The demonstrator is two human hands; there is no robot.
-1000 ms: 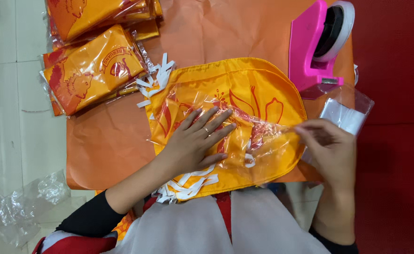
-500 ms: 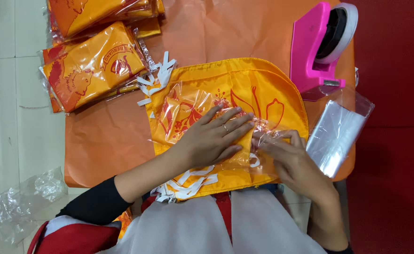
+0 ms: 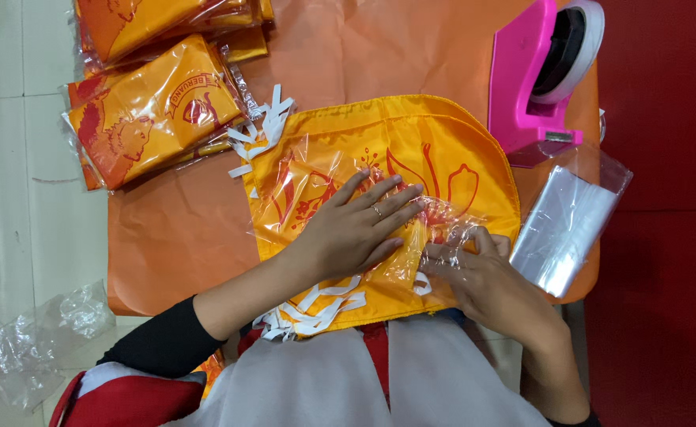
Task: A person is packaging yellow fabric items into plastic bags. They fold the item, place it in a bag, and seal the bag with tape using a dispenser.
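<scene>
A folded orange cloth item (image 3: 443, 134) with red print and white fringe lies in front of me, partly inside a clear plastic bag (image 3: 300, 182). My left hand (image 3: 356, 225) lies flat on the bag, fingers spread, pressing it down. My right hand (image 3: 478, 277) rests at the bag's crinkled open end, fingertips pinching the plastic flap against the cloth near its lower right edge.
A pink tape dispenser (image 3: 533, 79) stands at the back right. A stack of clear bags (image 3: 569, 225) lies right of the cloth. Packed orange items (image 3: 154, 115) are piled at the back left. Crumpled plastic (image 3: 39, 336) lies on the floor at left. An orange sheet (image 3: 174, 237) covers the surface.
My right hand came in from the right side to the bag's open end and now presses the flap there. My left hand stayed flat on the bag.
</scene>
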